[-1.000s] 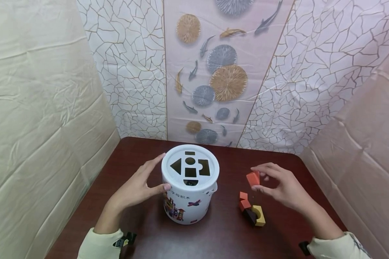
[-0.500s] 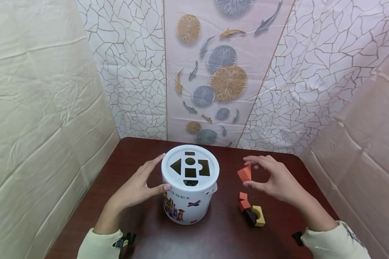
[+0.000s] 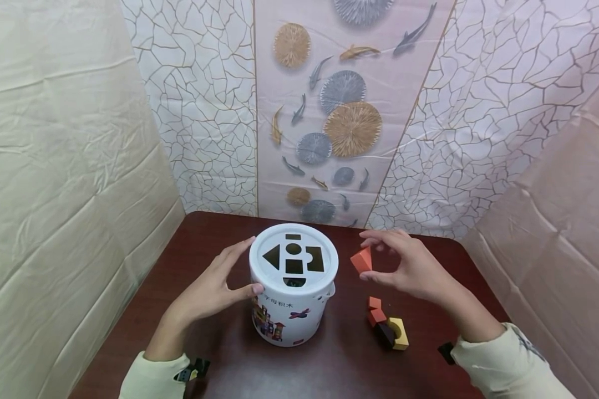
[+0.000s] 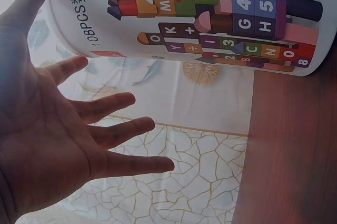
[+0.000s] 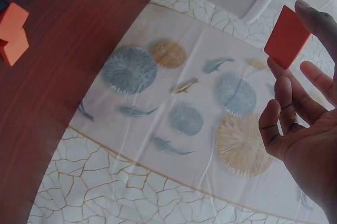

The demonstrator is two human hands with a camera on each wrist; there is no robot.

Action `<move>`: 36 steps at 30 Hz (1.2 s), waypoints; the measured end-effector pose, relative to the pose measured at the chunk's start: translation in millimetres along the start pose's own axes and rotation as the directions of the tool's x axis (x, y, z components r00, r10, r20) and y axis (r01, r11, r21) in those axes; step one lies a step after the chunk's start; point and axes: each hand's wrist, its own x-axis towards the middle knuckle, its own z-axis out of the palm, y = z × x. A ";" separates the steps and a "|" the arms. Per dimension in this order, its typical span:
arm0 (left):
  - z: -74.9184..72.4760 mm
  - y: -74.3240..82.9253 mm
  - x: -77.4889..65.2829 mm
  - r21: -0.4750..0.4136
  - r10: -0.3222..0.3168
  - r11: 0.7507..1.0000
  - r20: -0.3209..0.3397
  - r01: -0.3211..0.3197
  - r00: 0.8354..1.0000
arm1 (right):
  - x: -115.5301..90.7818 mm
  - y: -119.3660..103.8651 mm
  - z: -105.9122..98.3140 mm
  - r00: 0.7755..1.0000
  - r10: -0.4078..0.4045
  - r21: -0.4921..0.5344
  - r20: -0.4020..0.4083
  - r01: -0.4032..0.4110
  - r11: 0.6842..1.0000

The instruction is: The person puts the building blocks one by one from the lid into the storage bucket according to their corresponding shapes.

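A white bucket [image 3: 292, 321] printed with toy blocks stands upright on the table. Its lid [image 3: 324, 280] has several shaped holes, including a triangle, a circle and a square. My left hand [image 3: 204, 291] touches the rim's left side with thumb and index finger. In the left wrist view, the other fingers of that left hand [image 4: 58, 124] are spread, apart from the bucket. To the right of the bucket, my right hand [image 3: 411, 269] pinches an orange triangular block [image 3: 361, 261] in the air. The right wrist view shows this orange block [image 5: 287, 38] between thumb and fingertips.
Two small orange blocks [image 3: 377, 316], a dark block [image 3: 385, 335] and a yellow arch block [image 3: 402, 336] lie clustered on the dark red table [image 3: 339, 366], right of the bucket. Patterned cloth [image 3: 214, 111] hangs behind the table, and beige cloth [image 3: 70, 221] flanks it.
My right hand has moved left with the orange triangular block, closer to the bucket. The left hand, the bucket and the blocks on the table have stayed put.
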 end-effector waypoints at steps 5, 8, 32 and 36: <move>-1.7 1.1 0.5 -0.008 0.002 1.000 -0.001 -0.002 1.000 | 10.0 -6.6 1.9 0.999 0.009 0.026 0.031 -0.010 1.000; -2.6 2.1 1.3 -0.008 0.006 1.000 -0.003 -0.006 1.000 | 16.4 -10.3 3.6 0.999 0.016 0.038 0.049 -0.018 0.999; -0.2 4.4 1.2 0.010 0.004 1.000 -0.009 -0.004 1.000 | 65.9 -39.9 28.1 0.989 -0.035 0.133 0.147 0.015 0.991; -0.2 5.0 1.6 0.007 -0.002 1.000 -0.006 0.002 1.000 | 74.7 -44.7 31.7 0.986 -0.063 0.129 0.152 0.043 0.991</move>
